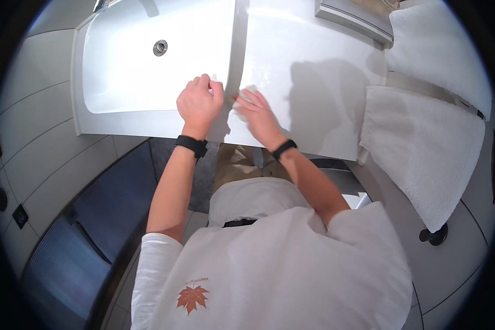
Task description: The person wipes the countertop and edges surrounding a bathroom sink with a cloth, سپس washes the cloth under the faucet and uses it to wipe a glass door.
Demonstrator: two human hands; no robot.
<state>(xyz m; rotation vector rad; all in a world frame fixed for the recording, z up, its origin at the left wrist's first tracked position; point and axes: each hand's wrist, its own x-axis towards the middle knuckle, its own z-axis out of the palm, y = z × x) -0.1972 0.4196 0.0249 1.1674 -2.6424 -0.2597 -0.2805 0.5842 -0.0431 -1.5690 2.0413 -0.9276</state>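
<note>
My left hand (201, 103) is curled closed over the front right part of the white sink (162, 118). A small pale bit shows by its fingertips, but I cannot make out what it holds. To its right, my right hand (261, 118) presses a crumpled off-white cloth (240, 110) onto the white countertop (319, 129), close to the raised edge of the sink. The fingers lie over the cloth and hide part of it. Black bands circle both wrists.
A round metal drain (160, 48) sits in the basin. At the back right stands a white ledge or box (355, 23). Two white towels (423, 143) hang at the right, one above a dark wall knob (434, 235). A dark ribbed panel (88, 231) is at lower left.
</note>
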